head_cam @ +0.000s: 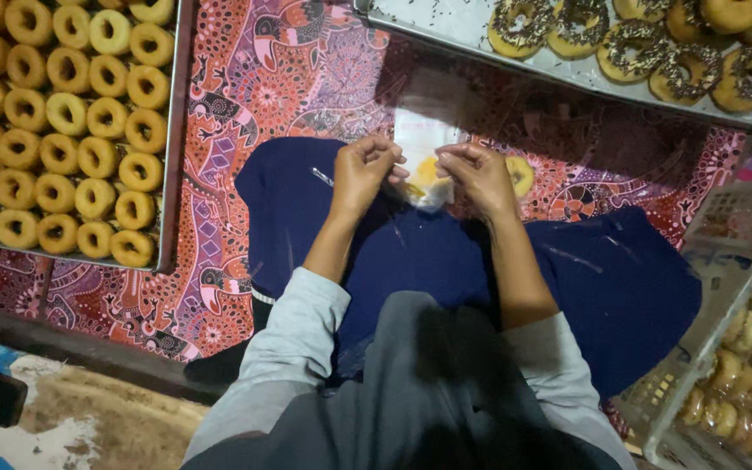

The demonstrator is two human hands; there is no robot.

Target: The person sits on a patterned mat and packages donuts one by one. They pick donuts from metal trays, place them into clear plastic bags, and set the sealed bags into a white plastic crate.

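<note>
The greatest risk here is judged to be a slip of the small clear plastic bag (424,178), which is pinched at its upper edge between the left hand (361,172) and the right hand (480,177); should either pinch be loosened, or the thin film be pulled apart too sharply, the yellowish doughnut inside could be tipped out onto the dark blue cloth (446,261) over the lap or onto the patterned red mat (245,96). A tear of the film is also thought possible, since it is drawn taut between the two closed sets of fingers. Both hands are seen curled shut, each gripping a side of the bag's mouth, so that the bag hangs between them and just beyond the knuckles, at about twelve o'clock from the wrists. A second pale doughnut (521,174) lies on the mat just beside the right hand, at about three o'clock, and could be knocked by an outward movement. The tray of plain doughnuts (169,130) is set well apart at about ten o'clock, the tray of sprinkled doughnuts (463,26) at about one o'clock, and a basket of bagged doughnuts (707,348) at about four o'clock. Whether the bag is already sealed cannot be told.
</note>
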